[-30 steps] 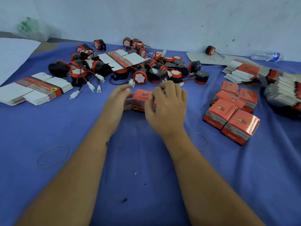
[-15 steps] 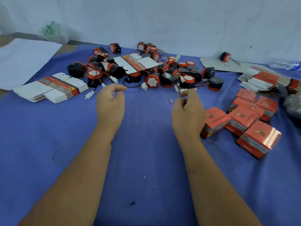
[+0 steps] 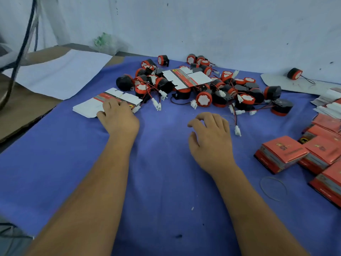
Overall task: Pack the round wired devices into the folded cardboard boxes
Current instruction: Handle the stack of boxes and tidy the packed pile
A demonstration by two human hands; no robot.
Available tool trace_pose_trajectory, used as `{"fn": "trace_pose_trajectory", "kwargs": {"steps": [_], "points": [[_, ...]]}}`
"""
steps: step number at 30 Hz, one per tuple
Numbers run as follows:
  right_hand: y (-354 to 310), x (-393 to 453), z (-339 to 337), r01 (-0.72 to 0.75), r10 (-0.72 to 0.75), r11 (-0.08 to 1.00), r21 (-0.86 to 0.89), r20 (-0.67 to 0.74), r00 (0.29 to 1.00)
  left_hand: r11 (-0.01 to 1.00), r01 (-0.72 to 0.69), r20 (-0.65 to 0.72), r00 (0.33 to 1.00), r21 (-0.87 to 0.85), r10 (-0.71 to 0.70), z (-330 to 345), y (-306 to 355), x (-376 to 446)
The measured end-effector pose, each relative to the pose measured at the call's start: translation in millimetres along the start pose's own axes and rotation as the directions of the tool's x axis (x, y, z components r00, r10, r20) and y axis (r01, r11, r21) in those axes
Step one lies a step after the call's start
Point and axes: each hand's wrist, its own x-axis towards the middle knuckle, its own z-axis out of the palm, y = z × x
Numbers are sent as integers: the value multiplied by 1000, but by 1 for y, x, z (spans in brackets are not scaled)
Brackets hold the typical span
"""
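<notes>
A heap of round black-and-red wired devices [image 3: 203, 97] with white plugs lies at the back middle of the blue cloth. One flat box blank [image 3: 186, 78] rests on top of the heap. My left hand [image 3: 118, 119] lies with its fingers on a banded stack of flat box blanks [image 3: 103, 102] to the heap's left. My right hand [image 3: 210, 135] hovers over the cloth in front of the heap, fingers curled and apart, holding nothing. Several closed red boxes [image 3: 282, 152] sit at the right.
A lone device [image 3: 294, 73] sits on a grey card at the back right. More flat blanks [image 3: 330, 102] are piled at the right edge. A rubber band [image 3: 273, 187] lies near the boxes. White paper [image 3: 60, 74] and brown cardboard [image 3: 22, 106] lie left.
Both hands let go of the red box, which now sits with the others at the right. My left hand moved left onto the flat blank stack. The view swung left.
</notes>
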Motion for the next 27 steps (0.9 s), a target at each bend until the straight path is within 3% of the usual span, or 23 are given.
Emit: {"fn": "trace_pose_trajectory", "kwargs": {"steps": [6, 10, 12, 13, 15, 16, 17, 19, 21, 24, 26, 27], "points": [[9, -4, 0, -101, 95, 990, 96, 67, 993, 997, -17, 2, 1000, -71, 17, 1, -11, 11], [7, -2, 0, -112, 98, 985, 129, 114, 989, 974, -46, -201, 980, -223, 0, -9, -16, 7], [1, -1, 1, -206, 164, 932, 297, 159, 974, 936, -162, -334, 941, -313, 52, -18, -12, 1], [-3, 0, -1, -329, 257, 814, 479, 212, 943, 899, -266, -391, 913, -347, 119, -24, -8, -3], [-15, 7, -4, -524, 395, 345, 779, 386, 834, 800, -470, -435, 851, -374, 296, -32, 8, -17], [-18, 10, -4, -552, 427, 138, 823, 453, 783, 769, -522, -398, 837, -370, 376, -35, 18, -25], [-19, 13, -3, -558, 444, -5, 830, 502, 742, 763, -547, -332, 831, -345, 446, -35, 28, -32], [-15, 18, -2, -565, 472, -153, 811, 562, 679, 735, -621, -241, 784, -273, 572, -29, 46, -45], [-7, 20, -1, -580, 537, -160, 798, 564, 627, 616, -741, -240, 671, -267, 702, -26, 56, -57], [8, 19, 0, -623, 674, -56, 780, 490, 553, 416, -869, -313, 487, -269, 815, -25, 62, -68], [14, 18, 2, -629, 721, -48, 776, 463, 516, 353, -884, -345, 448, -305, 825, -24, 64, -73], [16, 18, 3, -636, 733, -38, 771, 454, 507, 345, -868, -332, 464, -358, 821, -23, 64, -76]]}}
